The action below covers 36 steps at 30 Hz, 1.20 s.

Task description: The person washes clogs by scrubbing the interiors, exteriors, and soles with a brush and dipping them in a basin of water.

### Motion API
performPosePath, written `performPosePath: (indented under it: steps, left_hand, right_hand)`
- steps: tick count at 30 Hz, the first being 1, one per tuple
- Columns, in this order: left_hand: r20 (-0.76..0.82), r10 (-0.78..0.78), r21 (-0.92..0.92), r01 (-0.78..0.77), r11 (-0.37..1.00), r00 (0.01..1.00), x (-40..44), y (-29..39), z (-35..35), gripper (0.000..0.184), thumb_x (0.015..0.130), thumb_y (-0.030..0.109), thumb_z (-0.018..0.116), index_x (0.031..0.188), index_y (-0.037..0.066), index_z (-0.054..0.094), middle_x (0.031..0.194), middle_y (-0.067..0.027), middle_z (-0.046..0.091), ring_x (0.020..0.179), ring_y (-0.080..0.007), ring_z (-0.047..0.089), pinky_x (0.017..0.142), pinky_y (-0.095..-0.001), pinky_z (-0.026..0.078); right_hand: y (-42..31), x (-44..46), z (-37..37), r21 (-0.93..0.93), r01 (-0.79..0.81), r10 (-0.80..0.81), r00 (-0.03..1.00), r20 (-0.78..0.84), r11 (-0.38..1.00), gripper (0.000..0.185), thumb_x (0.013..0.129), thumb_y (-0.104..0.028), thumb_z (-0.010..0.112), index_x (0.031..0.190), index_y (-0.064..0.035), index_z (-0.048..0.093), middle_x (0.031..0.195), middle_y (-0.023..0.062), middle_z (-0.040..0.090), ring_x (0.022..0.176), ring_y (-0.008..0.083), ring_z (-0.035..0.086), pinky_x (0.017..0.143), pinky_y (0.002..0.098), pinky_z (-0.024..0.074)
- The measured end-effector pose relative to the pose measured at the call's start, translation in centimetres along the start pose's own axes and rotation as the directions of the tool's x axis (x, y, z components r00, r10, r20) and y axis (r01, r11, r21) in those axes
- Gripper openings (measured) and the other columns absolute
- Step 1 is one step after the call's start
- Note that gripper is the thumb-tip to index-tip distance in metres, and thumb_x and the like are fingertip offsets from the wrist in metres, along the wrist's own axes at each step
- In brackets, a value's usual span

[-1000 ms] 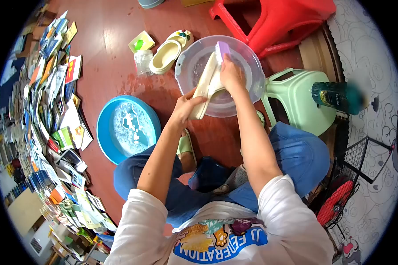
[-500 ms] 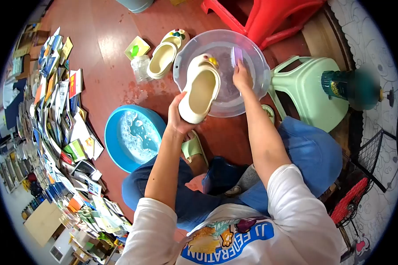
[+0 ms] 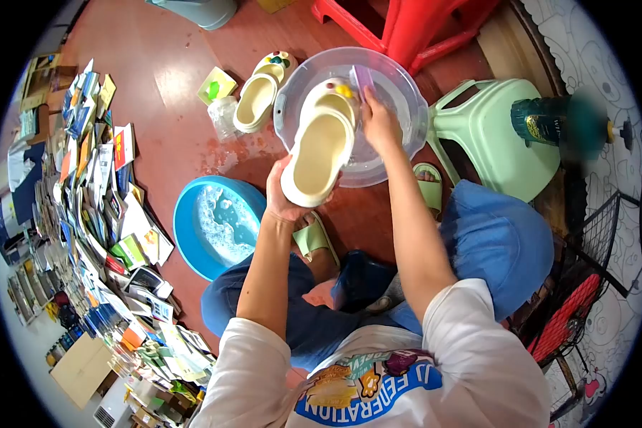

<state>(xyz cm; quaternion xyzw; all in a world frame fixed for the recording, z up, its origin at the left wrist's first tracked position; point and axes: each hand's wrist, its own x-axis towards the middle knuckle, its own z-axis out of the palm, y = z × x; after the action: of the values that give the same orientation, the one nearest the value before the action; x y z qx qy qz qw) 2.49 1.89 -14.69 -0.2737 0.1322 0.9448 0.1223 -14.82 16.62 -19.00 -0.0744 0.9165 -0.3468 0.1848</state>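
Note:
A cream clog (image 3: 317, 153) with colourful charms on its toe is gripped at the heel by my left hand (image 3: 282, 191). Its opening faces up, and it is held over the near left part of a clear plastic basin (image 3: 414, 143). My right hand (image 3: 380, 125) holds a purple scrub brush (image 3: 362, 77) by the clog's toe, above the basin. Whether the bristles touch the clog I cannot tell. The matching clog (image 3: 255, 101) lies on the floor left of the basin.
A blue tub (image 3: 187, 227) of sudsy water stands left of my legs. Near the second clog are a clear plastic cup (image 3: 223, 115) and a small square dish (image 3: 219, 84). A green stool (image 3: 499, 139) and a red stool (image 3: 435, 50) flank the basin; books (image 3: 132, 235) line the left.
My right hand has brought the brush leftward to the clog's toe. The clog has turned a little, showing more of its opening. The whole view has shifted slightly.

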Motion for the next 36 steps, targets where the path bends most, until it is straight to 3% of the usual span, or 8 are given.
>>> performPosePath:
  steps: [8,14,16,19,27,30,33,36]
  left_hand:
    - [-0.039,0.066,0.070,-0.063,0.996,0.997,-1.8,0.7,1.2,0.071,0.091,0.050,0.040,0.140,-0.001,0.042,0.126,-0.0331,0.054,0.104,-0.0433,0.062,0.077,-0.0500,0.056]
    - [-0.072,0.092,0.050,-0.089,0.995,0.993,-2.6,-0.2,1.4,0.071,0.092,0.050,0.038,0.139,-0.002,0.042,0.121,-0.0349,0.055,0.099,-0.0426,0.063,0.075,-0.0480,0.056]
    - [-0.043,0.119,0.038,-0.117,0.992,0.992,-2.7,-0.1,1.4,0.069,0.092,0.049,0.037,0.138,-0.002,0.044,0.120,-0.0343,0.056,0.097,-0.0417,0.064,0.074,-0.0475,0.057]
    - [-0.108,0.113,0.003,-0.114,0.994,0.988,-2.4,-0.1,0.9,0.067,0.093,0.047,0.036,0.137,-0.002,0.044,0.120,-0.0335,0.057,0.096,-0.0410,0.064,0.073,-0.0471,0.056]
    - [-0.087,0.099,0.037,-0.096,0.995,0.991,-2.3,0.0,-0.7,0.062,0.093,0.047,0.037,0.137,0.003,0.046,0.122,-0.0264,0.059,0.098,-0.0411,0.064,0.073,-0.0473,0.056]
    - [-0.080,0.089,0.080,-0.083,0.993,0.993,-2.1,-0.6,-0.5,0.061,0.093,0.045,0.040,0.138,0.003,0.045,0.123,-0.0253,0.059,0.102,-0.0419,0.063,0.076,-0.0488,0.056]
    - [-0.062,0.027,0.140,-0.019,0.990,0.998,-2.5,-0.9,-1.5,0.061,0.093,0.043,0.043,0.138,0.003,0.045,0.124,-0.0245,0.059,0.106,-0.0422,0.062,0.080,-0.0505,0.056]
    - [-0.112,0.024,0.106,-0.012,0.994,0.993,-2.4,-0.5,-2.0,0.060,0.092,0.041,0.046,0.138,0.003,0.044,0.125,-0.0239,0.059,0.107,-0.0420,0.062,0.084,-0.0519,0.055]
  right_hand:
    - [0.0,-5.1,-1.8,0.425,0.129,-0.126,0.991,-0.035,0.896,0.042,0.099,-0.022,0.049,0.140,-0.0182,0.050,0.112,0.0273,0.063,0.105,0.0417,0.062,0.088,0.0405,0.0490]
    - [4.0,0.9,2.8,0.142,0.100,-0.107,0.993,0.047,0.985,0.042,0.099,-0.031,0.044,0.138,-0.0181,0.052,0.111,0.0215,0.066,0.104,0.0402,0.063,0.090,0.0479,0.0485]
    - [4.8,0.7,3.6,-0.012,-0.243,0.243,0.967,0.073,0.970,0.044,0.099,-0.032,0.041,0.140,-0.0192,0.050,0.109,0.0208,0.067,0.104,0.0411,0.063,0.090,0.0499,0.0488]
    - [6.9,0.3,6.6,-0.130,-0.246,0.252,0.967,0.039,0.961,0.045,0.099,-0.030,0.038,0.142,-0.0204,0.047,0.110,0.0216,0.067,0.104,0.0416,0.063,0.090,0.0491,0.0494]
    - [-0.4,-6.1,-1.3,0.489,-0.144,0.012,0.965,0.263,0.860,0.041,0.100,-0.029,0.046,0.139,-0.0213,0.051,0.109,0.0242,0.065,0.097,0.0400,0.064,0.082,0.0440,0.0498]
    - [-1.5,-5.5,-1.1,0.315,0.109,-0.143,0.986,0.087,0.943,0.042,0.099,-0.031,0.047,0.141,-0.0246,0.050,0.105,0.0220,0.067,0.092,0.0400,0.065,0.079,0.0447,0.0505]
    - [-2.4,-3.3,-1.3,0.049,0.038,-0.045,0.987,0.151,0.998,0.043,0.099,-0.031,0.048,0.141,-0.0267,0.048,0.104,0.0204,0.068,0.090,0.0409,0.065,0.079,0.0462,0.0503]
    - [-2.1,-4.8,-2.1,0.137,0.119,-0.142,0.975,0.173,0.983,0.043,0.099,-0.031,0.045,0.142,-0.0270,0.047,0.104,0.0211,0.067,0.093,0.0404,0.065,0.082,0.0470,0.0505]
